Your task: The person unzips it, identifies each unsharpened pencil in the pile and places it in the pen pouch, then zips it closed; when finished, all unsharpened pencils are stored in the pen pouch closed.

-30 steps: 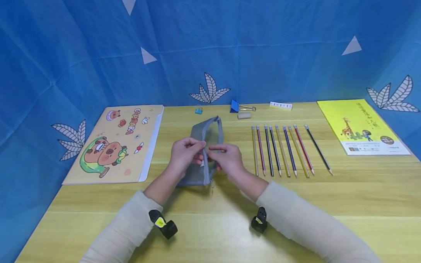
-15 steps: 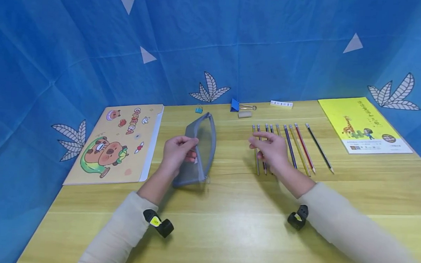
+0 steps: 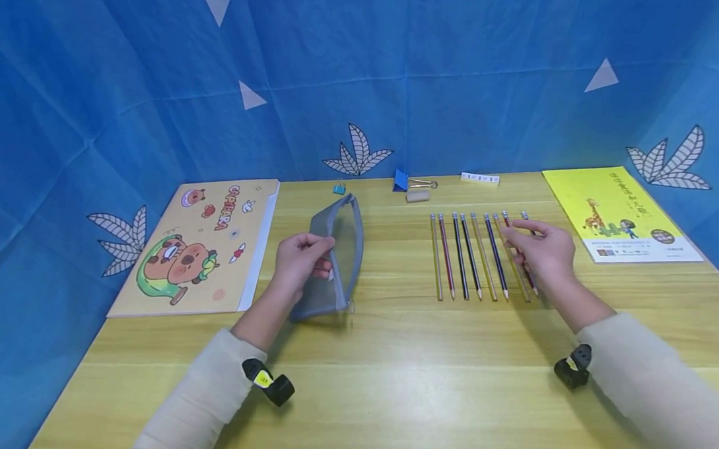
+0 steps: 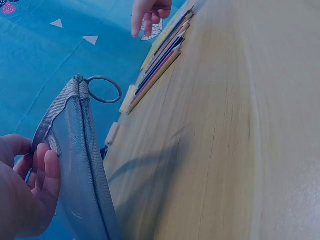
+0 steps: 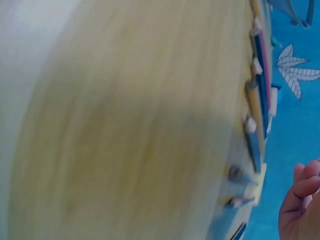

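A grey mesh pencil case [image 3: 315, 290] stands on its edge left of centre, its zipped mouth gaping toward the right. My left hand [image 3: 295, 265] pinches the near side of that mouth between thumb and fingers; the left wrist view shows the pencil case [image 4: 82, 170] with a ring at its end. Over the right end of a row of several pencils [image 3: 477, 255] hovers my right hand [image 3: 545, 254], fingers loosely bent. It covers most of the rightmost dark pencil and part of a red pencil [image 3: 507, 220]. In the right wrist view, nothing shows in the right hand [image 5: 300, 200].
A capybara folder [image 3: 192, 252] lies at the left, and a yellow booklet [image 3: 621, 217] at the back right. Along the back edge are a teal clip [image 3: 339, 189], a blue binder clip [image 3: 400, 181], a small beige cylinder [image 3: 417, 196] and a white strip [image 3: 480, 179].
My right hand has let go of the pencil case and moved right, across the pencils to their far end. The left hand keeps its pinch, drawing the case slightly left; its mouth now gapes wider.
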`<state>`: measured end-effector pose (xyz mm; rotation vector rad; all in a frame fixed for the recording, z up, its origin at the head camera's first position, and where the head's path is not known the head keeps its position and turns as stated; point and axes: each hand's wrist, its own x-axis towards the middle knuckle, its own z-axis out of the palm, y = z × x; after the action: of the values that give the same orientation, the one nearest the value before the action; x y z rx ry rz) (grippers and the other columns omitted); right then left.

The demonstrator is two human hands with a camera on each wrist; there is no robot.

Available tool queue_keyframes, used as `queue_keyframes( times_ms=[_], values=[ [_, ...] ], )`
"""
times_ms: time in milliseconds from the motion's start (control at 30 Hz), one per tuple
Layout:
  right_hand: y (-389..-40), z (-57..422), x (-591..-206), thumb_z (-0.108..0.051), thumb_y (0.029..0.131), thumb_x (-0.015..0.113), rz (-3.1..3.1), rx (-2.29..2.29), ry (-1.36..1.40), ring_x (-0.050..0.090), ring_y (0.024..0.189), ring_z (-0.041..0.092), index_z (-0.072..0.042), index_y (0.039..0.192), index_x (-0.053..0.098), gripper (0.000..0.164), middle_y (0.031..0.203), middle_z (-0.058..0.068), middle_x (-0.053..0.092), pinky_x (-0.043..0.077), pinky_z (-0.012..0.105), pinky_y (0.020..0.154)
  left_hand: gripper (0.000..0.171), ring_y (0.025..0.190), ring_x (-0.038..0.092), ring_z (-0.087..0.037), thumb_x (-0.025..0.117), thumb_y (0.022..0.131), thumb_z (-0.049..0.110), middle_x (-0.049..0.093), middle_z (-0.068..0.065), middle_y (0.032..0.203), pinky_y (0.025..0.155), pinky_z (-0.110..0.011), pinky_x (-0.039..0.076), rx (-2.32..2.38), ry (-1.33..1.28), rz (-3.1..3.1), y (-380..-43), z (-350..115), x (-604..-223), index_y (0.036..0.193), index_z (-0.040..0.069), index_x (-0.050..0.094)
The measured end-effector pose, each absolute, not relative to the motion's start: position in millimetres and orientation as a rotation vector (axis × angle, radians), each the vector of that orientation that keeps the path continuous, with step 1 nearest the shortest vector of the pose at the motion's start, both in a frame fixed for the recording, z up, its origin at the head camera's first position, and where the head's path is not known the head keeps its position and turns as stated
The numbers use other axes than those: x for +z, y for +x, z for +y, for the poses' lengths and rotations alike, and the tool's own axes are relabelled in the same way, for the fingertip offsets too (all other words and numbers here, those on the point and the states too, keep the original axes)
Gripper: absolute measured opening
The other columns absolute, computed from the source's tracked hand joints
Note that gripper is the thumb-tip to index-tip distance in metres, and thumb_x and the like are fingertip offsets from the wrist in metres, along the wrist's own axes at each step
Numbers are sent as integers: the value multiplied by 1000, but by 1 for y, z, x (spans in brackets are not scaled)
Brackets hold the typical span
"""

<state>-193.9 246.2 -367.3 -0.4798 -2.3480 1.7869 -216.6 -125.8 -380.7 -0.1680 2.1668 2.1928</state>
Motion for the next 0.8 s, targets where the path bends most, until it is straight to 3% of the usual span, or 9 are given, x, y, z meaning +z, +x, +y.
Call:
queue_keyframes(
  times_ms=[100, 233, 567, 800],
  values=[
    [-188, 247, -364, -33, 73, 67, -2467, 1586, -471, 54, 41, 17, 1, 111, 54, 52, 70, 7, 64, 46, 36, 34, 30, 47, 56, -12, 71, 69, 26, 59, -7, 69, 47, -29, 53, 2165, -185, 2181, -214, -124, -376, 83, 3, 57],
    [-184, 249, -364, -26, 77, 64, -2569, 1423, -459, 54, 42, 17, 1, 110, 55, 44, 67, 8, 63, 45, 27, 34, 27, 47, 55, -12, 70, 70, 24, 59, -6, 68, 46, -29, 53, 2166, -192, 2166, -212, -124, -373, 83, 3, 58],
    [-183, 257, -367, -28, 78, 60, -2865, 1075, -383, 53, 45, 18, -1, 105, 57, 38, 65, 9, 62, 41, 28, 37, 31, 47, 55, -12, 71, 69, 26, 59, -8, 69, 47, -29, 53, 2176, -190, 2171, -215, -124, -379, 83, 2, 57],
    [-184, 257, -367, -33, 77, 60, -2971, 908, -372, 48, 57, 20, -3, 103, 59, 40, 90, 16, 60, 35, 27, 37, 35, 46, 55, -12, 72, 68, 28, 59, -9, 70, 47, -30, 53, 2194, -176, 2169, -217, -123, -384, 83, 0, 57]
  ],
)
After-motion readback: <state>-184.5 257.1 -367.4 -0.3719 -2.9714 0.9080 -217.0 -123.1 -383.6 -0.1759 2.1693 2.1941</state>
